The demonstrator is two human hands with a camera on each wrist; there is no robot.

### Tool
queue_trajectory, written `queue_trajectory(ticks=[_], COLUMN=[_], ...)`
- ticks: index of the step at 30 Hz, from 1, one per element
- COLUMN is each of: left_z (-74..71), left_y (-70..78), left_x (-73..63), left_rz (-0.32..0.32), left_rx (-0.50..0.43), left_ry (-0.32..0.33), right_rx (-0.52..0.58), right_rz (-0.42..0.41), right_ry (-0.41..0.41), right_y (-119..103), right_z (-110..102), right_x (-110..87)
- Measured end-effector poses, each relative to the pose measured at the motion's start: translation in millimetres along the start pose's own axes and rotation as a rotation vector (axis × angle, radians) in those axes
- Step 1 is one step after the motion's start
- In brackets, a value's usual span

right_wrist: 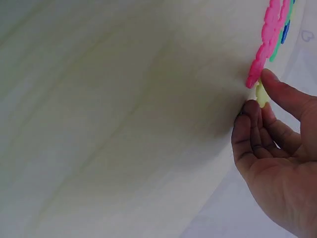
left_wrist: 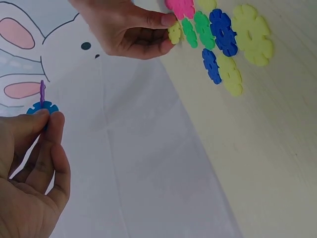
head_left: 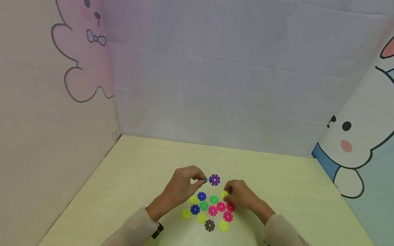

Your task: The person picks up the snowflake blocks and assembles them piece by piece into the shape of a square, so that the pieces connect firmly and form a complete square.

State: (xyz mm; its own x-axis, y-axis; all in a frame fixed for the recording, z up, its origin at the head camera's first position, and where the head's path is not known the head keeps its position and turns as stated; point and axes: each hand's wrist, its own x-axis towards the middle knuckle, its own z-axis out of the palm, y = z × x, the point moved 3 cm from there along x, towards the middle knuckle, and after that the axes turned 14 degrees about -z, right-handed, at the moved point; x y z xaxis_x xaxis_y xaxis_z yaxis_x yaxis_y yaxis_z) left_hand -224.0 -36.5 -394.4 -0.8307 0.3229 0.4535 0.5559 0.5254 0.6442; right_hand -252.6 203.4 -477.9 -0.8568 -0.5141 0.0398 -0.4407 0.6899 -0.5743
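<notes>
My left hand (head_left: 184, 182) pinches a blue plastic snowflake disc (left_wrist: 48, 106) between thumb and forefinger, raised above the table. Slotted into that disc, at right angles to it, is a purple snowflake disc (head_left: 217, 177), which faces the head view. My right hand (head_left: 241, 194) is down at the right side of a group of loose discs. Its thumb and fingertips pinch a yellow snowflake disc (right_wrist: 262, 95) by the edge. Close beside these fingers lie a red disc (head_left: 231, 207) and a pink disc (head_left: 221, 206).
Several more discs lie flat on the pale table (head_left: 154, 160): a green one (head_left: 204, 205), a dark blue one (head_left: 195, 209), a brown one (head_left: 210, 225) and a yellow one (head_left: 223, 226) among them. A white cloth wall (head_left: 215, 102) stands behind, with cartoon-printed walls at both sides.
</notes>
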Motion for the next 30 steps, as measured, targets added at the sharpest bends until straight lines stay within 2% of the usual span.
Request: queue_trajectory(ticks=[3, 6, 9, 12, 15, 19, 30], left_z=[2.4, 3.7, 3.8, 2.5, 1.1, -1.9, -6.3], left_y=[0.3, 0.1, -1.8, -2.1, -0.6, 3.2, 5.4], left_x=[-0.1, -0.2, -0.1, 0.3, 0.8, 1.5, 3.6], left_rz=[-0.003, -0.015, -0.036, -0.066, -0.091, -0.119, -0.135], left_rx=[0.000, -0.006, -0.033, -0.072, -0.112, -0.147, -0.137], left_ry=[-0.006, -0.018, -0.031, -0.041, -0.052, -0.067, -0.097], right_rx=[0.093, 0.231, 0.374, 0.431, 0.416, 0.387, 0.289], right_rz=[-0.026, -0.066, -0.100, -0.164, -0.229, -0.268, -0.340], right_ry=[0.028, 0.105, 0.246, 0.389, 0.491, 0.569, 0.623], right_y=[2, -5, -21, -41, -58, -69, -74], right_z=[-8, -21, -36, -47, -52, -54, -51], right_x=[-5.2, -14.5, -26.7, -36.4, -42.7, -46.5, -47.3])
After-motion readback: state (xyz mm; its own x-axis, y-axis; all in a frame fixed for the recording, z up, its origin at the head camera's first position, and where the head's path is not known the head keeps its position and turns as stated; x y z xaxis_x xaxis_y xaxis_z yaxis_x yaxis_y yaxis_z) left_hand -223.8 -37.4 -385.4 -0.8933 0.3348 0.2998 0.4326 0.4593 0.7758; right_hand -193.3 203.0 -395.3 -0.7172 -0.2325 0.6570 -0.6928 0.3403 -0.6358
